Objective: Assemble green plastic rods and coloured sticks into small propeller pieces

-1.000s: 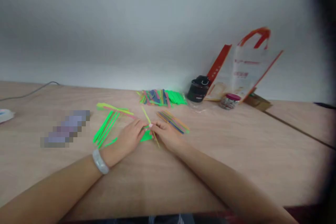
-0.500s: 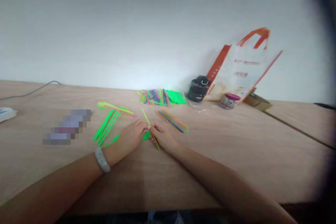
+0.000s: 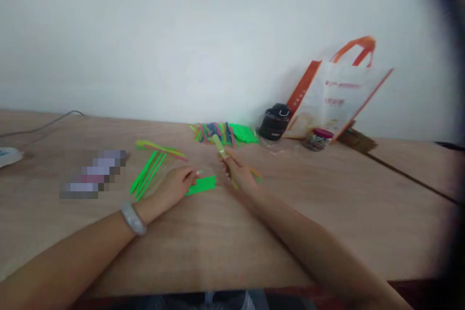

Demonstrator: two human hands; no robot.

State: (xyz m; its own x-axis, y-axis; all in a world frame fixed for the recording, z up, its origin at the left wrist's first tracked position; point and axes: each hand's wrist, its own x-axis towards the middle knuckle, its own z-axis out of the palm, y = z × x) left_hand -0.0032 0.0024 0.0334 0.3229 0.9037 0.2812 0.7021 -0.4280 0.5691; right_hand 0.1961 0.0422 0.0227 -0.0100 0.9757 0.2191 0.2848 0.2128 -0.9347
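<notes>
My right hand (image 3: 238,174) is closed on a yellow-green stick (image 3: 219,146) that it lifts above the wooden table (image 3: 225,237). My left hand (image 3: 174,190) rests on the table, its fingertips pressed on the left end of a flat bundle of green sticks (image 3: 202,185). A row of loose green sticks (image 3: 147,176) lies to the left of that hand. Partly hidden behind my right hand lies a small bunch of mixed-colour sticks (image 3: 256,174). A bigger pile of coloured sticks (image 3: 221,134) sits near the wall.
A black jar (image 3: 274,122), a small jar with a red lid (image 3: 317,139) and a white-and-orange bag (image 3: 336,94) stand at the back right. A blurred-out object (image 3: 92,174) lies at the left, a white thing (image 3: 9,156) at the far left edge.
My right hand has lifted the yellow-green stick off the green bundle and moved up and to the right. My left hand stays on the bundle, now lying fully in view.
</notes>
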